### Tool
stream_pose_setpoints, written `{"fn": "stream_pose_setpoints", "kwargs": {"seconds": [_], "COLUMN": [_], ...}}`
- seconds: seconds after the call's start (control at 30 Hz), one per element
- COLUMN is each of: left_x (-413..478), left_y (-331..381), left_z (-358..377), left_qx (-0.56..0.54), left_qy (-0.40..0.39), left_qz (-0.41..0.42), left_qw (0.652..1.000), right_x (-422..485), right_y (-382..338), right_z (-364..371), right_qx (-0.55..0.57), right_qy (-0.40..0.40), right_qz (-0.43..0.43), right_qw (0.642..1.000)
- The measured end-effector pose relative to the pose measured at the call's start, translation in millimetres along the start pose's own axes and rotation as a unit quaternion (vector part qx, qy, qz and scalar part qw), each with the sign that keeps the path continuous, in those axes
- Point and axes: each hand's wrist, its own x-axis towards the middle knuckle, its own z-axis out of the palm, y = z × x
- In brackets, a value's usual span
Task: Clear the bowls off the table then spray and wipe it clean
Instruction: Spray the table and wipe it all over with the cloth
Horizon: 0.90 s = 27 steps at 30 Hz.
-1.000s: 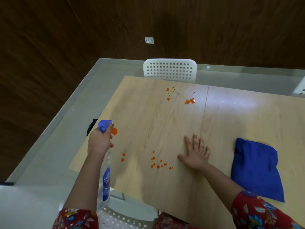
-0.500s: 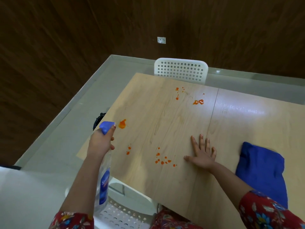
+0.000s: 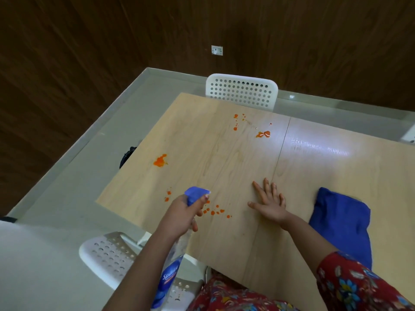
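My left hand (image 3: pixel 180 217) grips a clear spray bottle (image 3: pixel 168 274) with a blue label and blue nozzle, held over the near left part of the light wooden table (image 3: pixel 224 167). The nozzle sits above a cluster of small orange drops (image 3: pixel 215 212). My right hand (image 3: pixel 270 204) lies flat on the table, fingers spread. A folded blue cloth (image 3: pixel 341 223) rests on the table just right of that hand. More orange stains mark the table: a blotch (image 3: pixel 160 160) near the left edge and splashes (image 3: pixel 262 134) at the far side. No bowls are in view.
A white perforated chair (image 3: pixel 242 90) stands at the table's far side. Another white chair (image 3: pixel 112 254) is at the near left, below my left arm. A dark object (image 3: pixel 126 153) lies on the grey floor by the table's left edge. Dark wood walls surround the area.
My left hand has carried the spray bottle rightward, from beside the left edge blotch to above the near drops. My right hand has stayed flat on the table.
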Motion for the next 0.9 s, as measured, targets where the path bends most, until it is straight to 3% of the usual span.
{"fn": "stream_pose_setpoints", "kwargs": {"seconds": [0.13, 0.63, 0.9], "left_x": [-12, -8, 9], "left_y": [-6, -33, -61], "left_z": [7, -54, -106], "left_qx": [0.039, 0.09, 0.095], "left_qy": [-0.027, 0.153, 0.26], "left_qz": [-0.021, -0.041, -0.111], "left_qw": [0.999, 0.983, 0.954], "right_x": [4, -1, -3], "right_y": [0, 0, 2], "right_z": [3, 7, 9], "right_qx": [-0.014, -0.025, -0.055], "right_qy": [0.009, 0.025, 0.023], "right_qz": [0.013, 0.01, 0.003], "right_qw": [1.0, 0.999, 0.998]}}
